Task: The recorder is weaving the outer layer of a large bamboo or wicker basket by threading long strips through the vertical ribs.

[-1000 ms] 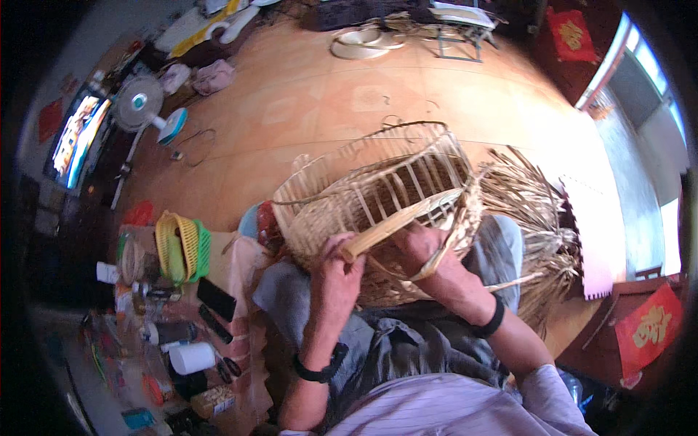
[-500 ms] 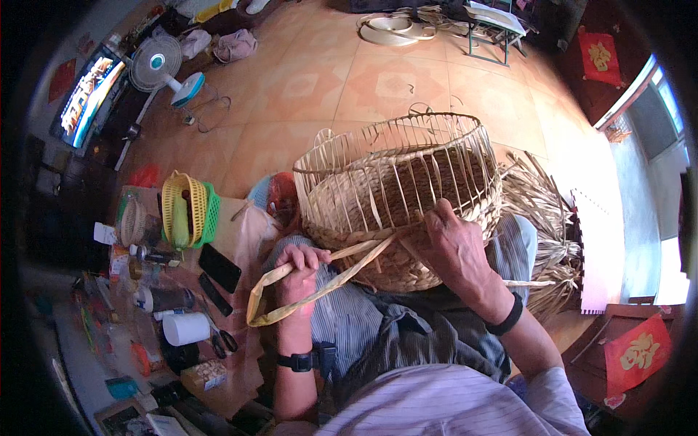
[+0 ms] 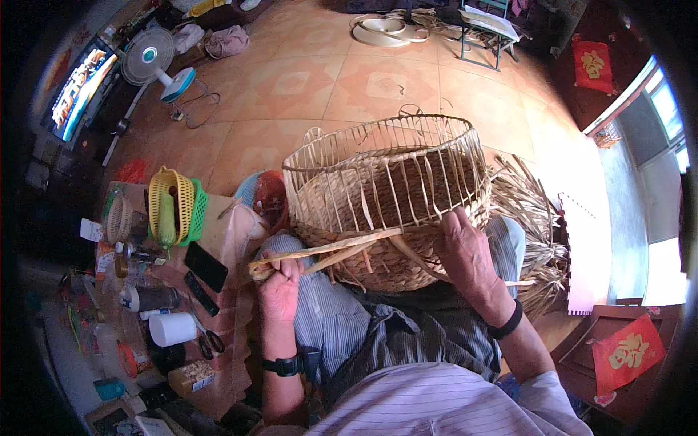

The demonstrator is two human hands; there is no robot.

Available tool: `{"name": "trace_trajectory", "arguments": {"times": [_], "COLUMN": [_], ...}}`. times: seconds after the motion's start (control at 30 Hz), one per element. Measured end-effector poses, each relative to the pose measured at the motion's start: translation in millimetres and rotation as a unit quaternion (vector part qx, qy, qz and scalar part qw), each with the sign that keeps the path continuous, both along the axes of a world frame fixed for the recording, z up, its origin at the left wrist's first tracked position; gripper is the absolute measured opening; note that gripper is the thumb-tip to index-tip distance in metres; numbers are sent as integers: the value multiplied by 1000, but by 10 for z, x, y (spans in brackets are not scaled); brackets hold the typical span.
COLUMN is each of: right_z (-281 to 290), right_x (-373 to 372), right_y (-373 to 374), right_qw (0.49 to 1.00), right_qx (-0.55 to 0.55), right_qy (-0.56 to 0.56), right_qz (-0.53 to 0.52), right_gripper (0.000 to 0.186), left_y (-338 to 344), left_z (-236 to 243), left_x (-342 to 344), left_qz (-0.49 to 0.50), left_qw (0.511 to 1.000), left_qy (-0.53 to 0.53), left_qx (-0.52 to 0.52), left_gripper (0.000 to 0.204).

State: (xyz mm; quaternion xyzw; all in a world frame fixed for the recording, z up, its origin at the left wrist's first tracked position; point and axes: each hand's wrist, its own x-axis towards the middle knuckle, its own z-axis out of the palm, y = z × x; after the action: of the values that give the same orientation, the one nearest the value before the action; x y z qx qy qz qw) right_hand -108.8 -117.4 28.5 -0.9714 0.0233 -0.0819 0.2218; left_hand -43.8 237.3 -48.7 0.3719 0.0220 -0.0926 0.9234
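Your left hand [image 3: 280,287] clamps the strip [image 3: 327,251], right hand [image 3: 469,254] steadies the basket [image 3: 385,196]; overpulling could kink it.

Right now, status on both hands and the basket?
Left hand gripping flat weaving strips. Right hand pressed on half-woven basket, resting on lap. Nothing blocking.

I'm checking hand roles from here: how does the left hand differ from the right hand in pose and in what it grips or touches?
The left hand is closed in a fist around flat weaving strips beside the basket; the right hand lies open, fingers spread, pressed on the woven basket wall. The left hand sits clear of the basket, over the lap; the right hand touches it. Both wrists wear dark bands.
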Motion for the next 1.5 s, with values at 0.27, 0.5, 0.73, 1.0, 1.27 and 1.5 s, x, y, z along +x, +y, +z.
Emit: {"name": "trace_trajectory", "arguments": {"times": [0.27,0.5,0.73,1.0,1.27,1.5], "right_z": [-632,-721,-40,107,20,-278], "right_x": [-658,-761,-375,19,-129,-280], "right_y": [-1671,-2279,-1022,-267,-357,-1212], "right_qw": [964,929,987,990,987,972], "right_qx": [-65,-155,-84,-89,-59,-109], "right_qy": [-73,-85,-76,-53,-23,-85], "right_qz": [-247,-326,-115,91,149,187], "right_gripper": [16,12,37,20,28,33], "left_y": [-88,-1015,-1347,-1623,-1645,-1594], "left_z": [248,850,918,1023,853,866], "left_x": [-32,95,141,239,248,332], "left_qz": [-178,-60,-88,-143,-137,-207], "left_qw": [957,752,676,626,682,674], "left_qy": [-115,-297,-365,-285,-239,-228], "left_qx": [197,586,634,712,678,671], "left_gripper": [39,27,22,17,15,21]}}
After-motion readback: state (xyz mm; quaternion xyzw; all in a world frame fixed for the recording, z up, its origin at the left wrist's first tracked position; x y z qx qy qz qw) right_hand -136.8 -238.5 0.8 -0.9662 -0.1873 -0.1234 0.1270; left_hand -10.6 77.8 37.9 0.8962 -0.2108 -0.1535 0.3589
